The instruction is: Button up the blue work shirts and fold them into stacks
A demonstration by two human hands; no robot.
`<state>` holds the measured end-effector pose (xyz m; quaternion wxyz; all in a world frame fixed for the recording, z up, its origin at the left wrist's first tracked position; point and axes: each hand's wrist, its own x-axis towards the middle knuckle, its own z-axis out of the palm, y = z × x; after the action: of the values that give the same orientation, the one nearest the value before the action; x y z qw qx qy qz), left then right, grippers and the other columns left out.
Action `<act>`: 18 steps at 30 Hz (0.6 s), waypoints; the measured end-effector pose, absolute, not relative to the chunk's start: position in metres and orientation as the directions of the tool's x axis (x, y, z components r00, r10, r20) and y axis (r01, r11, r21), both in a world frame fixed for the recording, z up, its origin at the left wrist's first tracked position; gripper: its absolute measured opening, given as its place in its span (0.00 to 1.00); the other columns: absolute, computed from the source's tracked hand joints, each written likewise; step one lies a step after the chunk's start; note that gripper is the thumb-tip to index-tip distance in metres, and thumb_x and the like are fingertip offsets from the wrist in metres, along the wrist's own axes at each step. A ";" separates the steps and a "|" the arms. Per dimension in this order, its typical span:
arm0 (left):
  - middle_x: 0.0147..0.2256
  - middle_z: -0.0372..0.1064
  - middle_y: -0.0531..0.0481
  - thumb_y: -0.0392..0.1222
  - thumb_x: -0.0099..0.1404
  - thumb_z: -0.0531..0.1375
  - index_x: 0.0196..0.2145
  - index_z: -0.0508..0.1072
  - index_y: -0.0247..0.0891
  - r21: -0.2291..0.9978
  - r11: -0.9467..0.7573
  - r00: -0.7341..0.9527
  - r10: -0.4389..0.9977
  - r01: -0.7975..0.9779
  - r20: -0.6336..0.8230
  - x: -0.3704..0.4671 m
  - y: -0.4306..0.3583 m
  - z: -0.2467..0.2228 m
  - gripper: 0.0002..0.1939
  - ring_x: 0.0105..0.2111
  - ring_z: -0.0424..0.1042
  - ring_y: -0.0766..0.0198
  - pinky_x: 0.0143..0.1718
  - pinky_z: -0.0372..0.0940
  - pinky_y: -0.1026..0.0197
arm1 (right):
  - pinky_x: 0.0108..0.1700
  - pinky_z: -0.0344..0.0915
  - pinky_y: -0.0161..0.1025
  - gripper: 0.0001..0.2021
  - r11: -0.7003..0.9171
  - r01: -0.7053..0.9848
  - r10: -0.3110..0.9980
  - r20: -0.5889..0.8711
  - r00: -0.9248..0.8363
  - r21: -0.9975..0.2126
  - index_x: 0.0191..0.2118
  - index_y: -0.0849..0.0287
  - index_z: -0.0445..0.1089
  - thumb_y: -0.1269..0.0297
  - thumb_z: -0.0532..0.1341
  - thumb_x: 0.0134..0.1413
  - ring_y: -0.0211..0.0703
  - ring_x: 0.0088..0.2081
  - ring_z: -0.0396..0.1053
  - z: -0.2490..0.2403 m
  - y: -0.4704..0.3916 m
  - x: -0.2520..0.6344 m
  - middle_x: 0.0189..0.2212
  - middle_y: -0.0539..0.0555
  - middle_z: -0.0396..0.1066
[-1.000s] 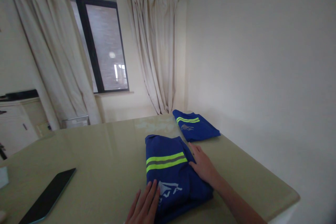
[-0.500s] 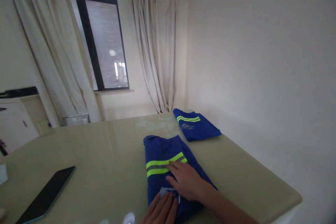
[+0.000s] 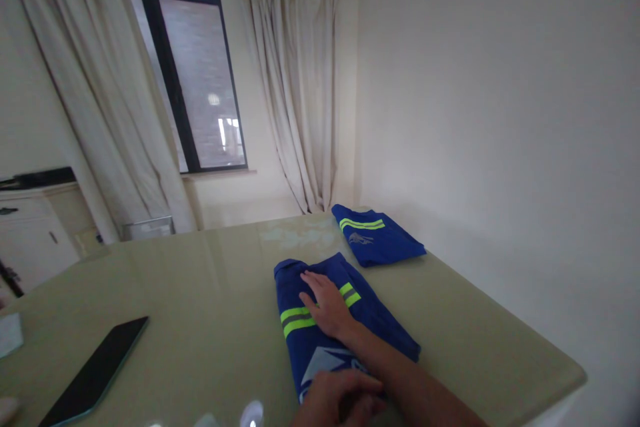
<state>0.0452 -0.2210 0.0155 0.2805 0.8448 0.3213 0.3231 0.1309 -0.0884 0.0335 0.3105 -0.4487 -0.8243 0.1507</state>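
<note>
"So, where is the folded blue garment (image 3: 373,320)?"

"On the near part of the pale, glossy bench (image 3: 210,293), lying flat, with its yellow-and-grey stripe (image 3: 299,322) running across and a light printed logo (image 3: 320,361) below that."

"And the hands?"

"They're apart from each other. The right hand (image 3: 325,303) lies palm down on the cloth, over the middle of the stripe, with its fingers extended toward the far edge and the thumb held out."

"What about the left hand (image 3: 337,397)?"

"Lower down, over the near end of the garment and just beside the right forearm. Its fingers are bent, and the frame cuts it off, so I can't tell whether it pinches any cloth."

"Anything else lying around?"

"A second blue garment (image 3: 385,247), also folded, sits farther back near the wall, with the same sort of stripe. Well off to the left, a dark flat slab (image 3: 97,370) lies at a slant."

"And behind?"

"A dark-framed window (image 3: 203,80) between cream curtains (image 3: 310,93)."
</note>
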 end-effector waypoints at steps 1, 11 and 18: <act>0.37 0.82 0.47 0.47 0.75 0.49 0.51 0.77 0.42 0.804 -0.508 0.517 0.799 0.308 0.307 0.036 -0.216 0.032 0.19 0.34 0.81 0.61 0.31 0.72 0.65 | 0.67 0.55 0.47 0.23 0.528 0.672 0.846 0.393 -0.360 -0.520 0.64 0.60 0.67 0.58 0.55 0.68 0.49 0.64 0.61 0.037 -0.092 0.137 0.64 0.61 0.65; 0.64 0.61 0.28 0.49 0.66 0.55 0.64 0.64 0.29 0.671 -0.038 -0.226 0.926 0.740 0.301 -0.022 -0.122 0.008 0.32 0.68 0.53 0.37 0.67 0.45 0.33 | 0.70 0.47 0.57 0.30 0.389 0.859 0.920 0.188 -0.343 -0.333 0.71 0.48 0.56 0.45 0.54 0.68 0.56 0.70 0.52 0.021 -0.153 0.249 0.71 0.56 0.53; 0.70 0.52 0.42 0.48 0.65 0.64 0.71 0.48 0.47 0.984 -0.160 -0.066 0.986 -0.077 0.155 -0.015 -0.133 0.021 0.43 0.64 0.63 0.48 0.63 0.62 0.48 | 0.65 0.54 0.57 0.21 0.385 0.851 0.913 0.283 -0.295 -0.356 0.60 0.52 0.71 0.53 0.59 0.65 0.60 0.61 0.63 0.030 -0.165 0.238 0.60 0.61 0.68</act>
<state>-0.0151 -0.1334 0.0210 0.4637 0.5021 0.4526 0.5728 0.2376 -0.1654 0.0303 0.2236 -0.5501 -0.8017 0.0687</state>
